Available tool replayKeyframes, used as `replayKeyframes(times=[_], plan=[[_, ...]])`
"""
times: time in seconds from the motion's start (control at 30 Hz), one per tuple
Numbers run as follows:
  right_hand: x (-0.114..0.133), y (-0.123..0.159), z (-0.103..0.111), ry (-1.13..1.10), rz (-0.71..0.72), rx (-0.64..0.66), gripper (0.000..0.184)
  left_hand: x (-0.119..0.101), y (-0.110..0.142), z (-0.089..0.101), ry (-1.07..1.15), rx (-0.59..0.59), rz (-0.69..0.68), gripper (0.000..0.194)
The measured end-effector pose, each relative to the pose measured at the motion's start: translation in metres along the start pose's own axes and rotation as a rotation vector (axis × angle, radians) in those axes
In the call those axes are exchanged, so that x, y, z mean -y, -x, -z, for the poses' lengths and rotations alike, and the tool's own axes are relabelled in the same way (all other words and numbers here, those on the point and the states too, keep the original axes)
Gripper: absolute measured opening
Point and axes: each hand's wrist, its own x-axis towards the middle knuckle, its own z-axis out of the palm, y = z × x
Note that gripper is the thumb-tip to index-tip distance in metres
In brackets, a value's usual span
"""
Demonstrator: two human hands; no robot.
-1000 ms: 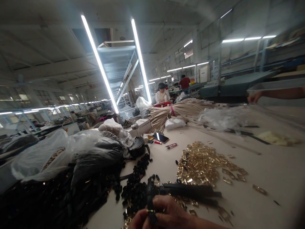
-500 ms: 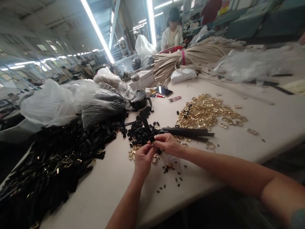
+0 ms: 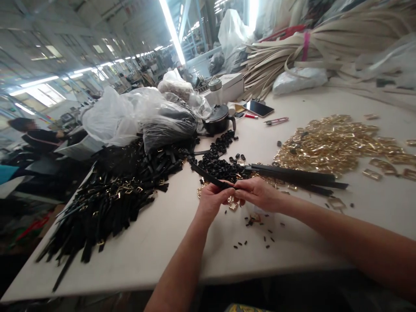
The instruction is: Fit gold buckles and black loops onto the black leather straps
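A black strap (image 3: 208, 174) is pinched in my left hand (image 3: 211, 200), its free end pointing up and left over the table. My right hand (image 3: 258, 193) has its fingers closed at the strap's near end, touching my left fingertips. A gold buckle (image 3: 233, 203) shows just under the meeting fingers; whether it is fixed to the strap is hidden. Behind my hands lies a heap of small black loops (image 3: 216, 162). Several long black straps (image 3: 292, 175) lie in a bundle beyond my right hand.
Gold buckles (image 3: 328, 145) are heaped at the right. A pile of black straps with buckles (image 3: 110, 195) covers the left side, beneath plastic bags (image 3: 139, 112). Farther back are a black lidded pot (image 3: 217, 119), a phone (image 3: 259, 108), thread snips (image 3: 276, 121) and beige strips (image 3: 276, 60).
The view has swung left. The strap in my hands has tipped from nearly upright to slanting left, and my left hand has come up onto it.
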Motion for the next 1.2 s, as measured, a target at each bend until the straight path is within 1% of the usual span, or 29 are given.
replayKeyframes(times=[0.1, 0.17, 0.2, 0.3, 0.37, 0.4, 0.43, 0.5, 0.57, 0.67, 0.73, 0.83, 0.97, 1.07, 1.13, 1.2], plan=[[0.001, -0.001, 0.000, -0.056, -0.030, -0.004, 0.033, 0.001, -0.002, 0.002, -0.005, 0.007, -0.025, 0.029], [-0.002, -0.001, 0.001, -0.086, -0.044, -0.059, 0.033, -0.002, -0.005, 0.012, 0.003, -0.021, -0.057, 0.036], [-0.004, -0.002, 0.002, -0.109, -0.060, -0.103, 0.033, -0.005, -0.008, 0.021, 0.008, -0.068, -0.080, 0.038], [-0.011, -0.005, 0.007, -0.188, -0.113, -0.231, 0.031, -0.018, -0.015, 0.058, -0.045, -0.285, -0.148, 0.036], [-0.013, -0.006, 0.010, -0.207, -0.122, -0.288, 0.029, -0.024, -0.021, 0.084, -0.190, -0.375, -0.159, 0.036], [-0.013, -0.007, 0.011, -0.208, -0.118, -0.302, 0.028, -0.026, -0.023, 0.094, -0.285, -0.388, -0.152, 0.035], [-0.013, -0.007, 0.011, -0.208, -0.114, -0.307, 0.027, -0.026, -0.026, 0.102, -0.389, -0.373, -0.134, 0.035], [-0.012, -0.008, 0.011, -0.208, -0.108, -0.298, 0.027, -0.022, -0.033, 0.110, -0.602, -0.312, -0.080, 0.033], [-0.013, -0.008, 0.009, -0.201, -0.107, -0.279, 0.026, -0.016, -0.041, 0.110, -0.807, -0.261, -0.031, 0.031], [-0.014, -0.009, 0.007, -0.185, -0.119, -0.259, 0.028, -0.011, -0.052, 0.101, -1.023, -0.258, -0.020, 0.026], [-0.015, -0.009, 0.007, -0.178, -0.123, -0.253, 0.028, -0.011, -0.057, 0.094, -1.077, -0.243, -0.024, 0.019], [-0.014, -0.009, 0.007, -0.173, -0.126, -0.250, 0.028, -0.012, -0.057, 0.088, -1.088, -0.202, -0.031, 0.011], [-0.012, -0.009, 0.007, -0.154, -0.133, -0.232, 0.029, -0.009, -0.048, 0.093, -1.026, -0.194, -0.062, 0.012], [-0.011, -0.008, 0.005, -0.141, -0.139, -0.213, 0.030, -0.008, -0.041, 0.095, -0.935, -0.272, -0.109, 0.015], [-0.010, -0.007, 0.004, -0.126, -0.135, -0.209, 0.029, -0.010, -0.036, 0.089, -0.752, -0.322, -0.161, 0.021], [-0.009, -0.006, 0.003, -0.088, -0.119, -0.214, 0.030, -0.011, -0.031, 0.075, -0.472, -0.331, -0.199, 0.030]])
